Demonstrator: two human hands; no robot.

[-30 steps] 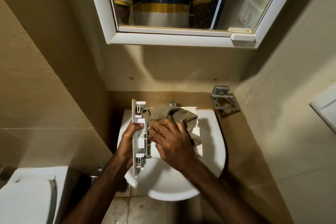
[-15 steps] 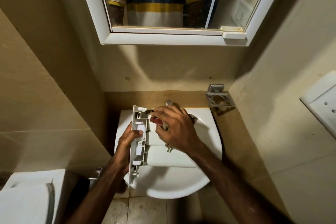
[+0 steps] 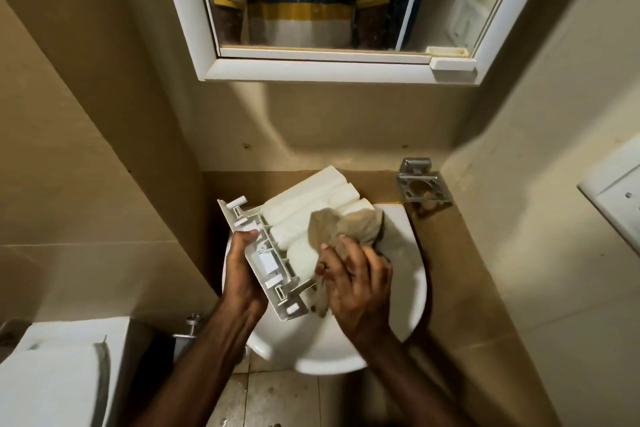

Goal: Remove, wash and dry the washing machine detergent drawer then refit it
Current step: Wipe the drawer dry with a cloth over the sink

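The white detergent drawer [image 3: 304, 204] is held tilted over the white basin [image 3: 412, 295], underside up, its ribbed body pointing toward the back wall. My left hand [image 3: 242, 274] grips its front panel at the left. My right hand [image 3: 356, 277] presses a crumpled beige cloth [image 3: 346, 225] against the drawer's body on the right. The tap is hidden behind the drawer.
A white-framed mirror [image 3: 311, 69] hangs on the wall above. A metal holder [image 3: 420, 185] is fixed to the wall at the right of the basin. A white toilet cistern [image 3: 59, 367] stands at the lower left, and a wall switch plate [image 3: 620, 204] is at the right.
The drawer has been turned and tilted so its ribbed underside faces up. My right hand has moved from the drawer's top corner down to its body with the cloth.
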